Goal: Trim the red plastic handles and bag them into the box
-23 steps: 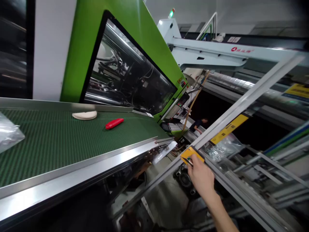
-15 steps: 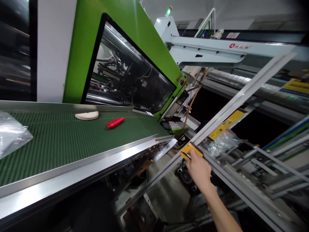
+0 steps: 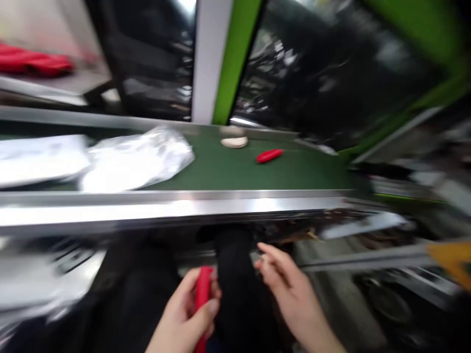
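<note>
My left hand [image 3: 191,311] is wrapped round a long red plastic piece [image 3: 202,294], held upright over my lap; it looks like a handle or knife casing, but its lower end is partly hidden. To its right, apart from it, my right hand [image 3: 287,289] has its thumb and fingers drawn together. Something small may sit at those fingertips, but blur hides what it is. On the green conveyor belt [image 3: 217,171] beyond my hands lie another red piece [image 3: 269,156] and a pale, rounded flat object [image 3: 234,142].
Clear plastic bags [image 3: 138,159] cover the left of the belt. A metal rail [image 3: 221,205] runs along its near edge. Behind stands a green machine [image 3: 230,63] with dark windows. At right is a metal frame bar with a yellow plate [image 3: 451,262].
My view has swung left and down. My right hand has left the yellow plate on the frame and come in front of me. My left hand now shows, holding the red piece.
</note>
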A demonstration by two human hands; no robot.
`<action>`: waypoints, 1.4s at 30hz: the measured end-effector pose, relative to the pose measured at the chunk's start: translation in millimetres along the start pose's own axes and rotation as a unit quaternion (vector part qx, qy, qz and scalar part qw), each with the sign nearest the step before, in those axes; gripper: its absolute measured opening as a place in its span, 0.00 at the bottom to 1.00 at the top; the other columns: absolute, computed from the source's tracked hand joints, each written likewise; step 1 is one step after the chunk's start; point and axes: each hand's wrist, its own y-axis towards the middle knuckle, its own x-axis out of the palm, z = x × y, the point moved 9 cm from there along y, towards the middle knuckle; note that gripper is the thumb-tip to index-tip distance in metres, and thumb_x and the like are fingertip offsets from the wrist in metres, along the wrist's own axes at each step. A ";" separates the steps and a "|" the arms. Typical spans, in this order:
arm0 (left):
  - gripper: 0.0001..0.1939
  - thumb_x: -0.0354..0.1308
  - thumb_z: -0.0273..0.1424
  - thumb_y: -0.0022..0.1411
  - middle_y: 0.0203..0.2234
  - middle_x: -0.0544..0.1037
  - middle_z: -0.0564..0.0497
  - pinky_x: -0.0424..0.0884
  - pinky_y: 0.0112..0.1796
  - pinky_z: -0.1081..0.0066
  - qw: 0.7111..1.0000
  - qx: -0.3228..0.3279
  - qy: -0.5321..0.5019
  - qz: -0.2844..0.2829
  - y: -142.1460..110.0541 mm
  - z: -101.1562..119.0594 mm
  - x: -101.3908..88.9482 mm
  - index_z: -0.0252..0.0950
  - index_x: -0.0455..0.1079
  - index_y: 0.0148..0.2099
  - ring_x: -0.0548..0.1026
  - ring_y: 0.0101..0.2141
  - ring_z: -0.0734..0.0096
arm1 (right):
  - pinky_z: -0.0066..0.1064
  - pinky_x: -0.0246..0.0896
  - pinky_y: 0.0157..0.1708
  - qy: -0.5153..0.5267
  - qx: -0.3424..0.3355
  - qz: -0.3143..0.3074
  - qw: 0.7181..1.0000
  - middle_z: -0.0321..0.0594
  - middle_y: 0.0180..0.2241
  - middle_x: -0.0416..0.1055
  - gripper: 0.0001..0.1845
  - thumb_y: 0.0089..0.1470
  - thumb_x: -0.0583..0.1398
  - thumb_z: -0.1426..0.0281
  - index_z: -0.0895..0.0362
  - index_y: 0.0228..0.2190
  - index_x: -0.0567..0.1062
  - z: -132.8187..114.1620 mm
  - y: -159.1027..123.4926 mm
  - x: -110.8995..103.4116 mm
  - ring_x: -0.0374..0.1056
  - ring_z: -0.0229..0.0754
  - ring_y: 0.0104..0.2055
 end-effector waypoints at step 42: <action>0.12 0.58 0.28 0.61 0.33 0.73 0.47 0.67 0.19 0.83 0.955 0.030 -0.274 -0.110 -35.4 29.6 6.4 0.34 0.64 0.47 0.68 0.19 0.84 | 0.36 0.63 0.45 0.126 -0.344 -0.035 0.930 0.43 0.49 0.70 0.21 0.58 0.56 0.84 0.57 0.50 0.74 -98.0 0.0 45.2 0.68 0.42 0.50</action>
